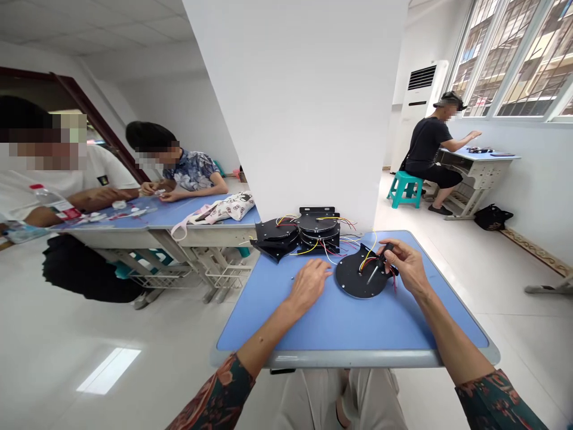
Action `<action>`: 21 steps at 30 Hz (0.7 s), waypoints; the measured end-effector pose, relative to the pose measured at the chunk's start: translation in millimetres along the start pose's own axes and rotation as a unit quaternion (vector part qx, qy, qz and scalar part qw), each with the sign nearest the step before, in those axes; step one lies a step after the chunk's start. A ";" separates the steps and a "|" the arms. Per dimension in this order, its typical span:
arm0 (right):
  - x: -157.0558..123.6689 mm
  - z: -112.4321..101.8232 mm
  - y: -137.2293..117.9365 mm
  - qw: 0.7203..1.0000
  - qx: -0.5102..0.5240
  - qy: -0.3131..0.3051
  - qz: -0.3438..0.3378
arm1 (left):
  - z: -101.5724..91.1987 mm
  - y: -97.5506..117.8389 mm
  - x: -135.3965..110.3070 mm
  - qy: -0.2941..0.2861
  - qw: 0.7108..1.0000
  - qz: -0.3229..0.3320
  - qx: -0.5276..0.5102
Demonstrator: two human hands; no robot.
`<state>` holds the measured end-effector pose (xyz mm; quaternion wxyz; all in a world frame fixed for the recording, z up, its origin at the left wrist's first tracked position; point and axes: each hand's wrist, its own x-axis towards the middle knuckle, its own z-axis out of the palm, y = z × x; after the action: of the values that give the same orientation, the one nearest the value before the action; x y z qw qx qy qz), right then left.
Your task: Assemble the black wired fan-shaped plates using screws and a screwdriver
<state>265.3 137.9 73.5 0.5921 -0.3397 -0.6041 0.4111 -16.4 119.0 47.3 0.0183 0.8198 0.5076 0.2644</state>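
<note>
A round black metal plate (356,278) lies on the blue desktop (344,328), with yellow, red and black wires running across it. My right hand (403,263) grips a black-handled screwdriver (378,263), its shaft pointing down onto the plate. My left hand (307,285) rests on the desktop just left of the plate, holding nothing. Behind them sits a stack of black round plates (319,230) with loose coloured wires. A further black plate assembly (274,237) lies to its left. Tiny parts, possibly screws, dot the desktop (293,278) near my left hand.
A white pillar (295,101) rises behind the desk. Two people work at a blue desk (152,215) on the left, beside a patterned bag (224,209). Another person sits on a teal stool (405,188) at a desk (477,156) by the windows.
</note>
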 end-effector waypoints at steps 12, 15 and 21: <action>6.7 10.2 -14.1 0.917 -0.351 0.143 -0.123 | 37.5 53.4 51.0 -0.017 0.956 0.082 -0.281; 2.2 -0.6 -0.5 0.897 -0.377 0.179 -0.142 | 45.5 57.0 55.2 0.042 0.968 0.037 -0.245; -6.1 -8.7 4.2 0.899 -0.356 0.203 -0.155 | 56.6 58.2 53.3 0.082 0.971 0.012 -0.225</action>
<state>274.0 135.1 66.7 0.5973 -0.5060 -0.6222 -0.0063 75.4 149.1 38.1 0.1573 0.7763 0.4249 0.4382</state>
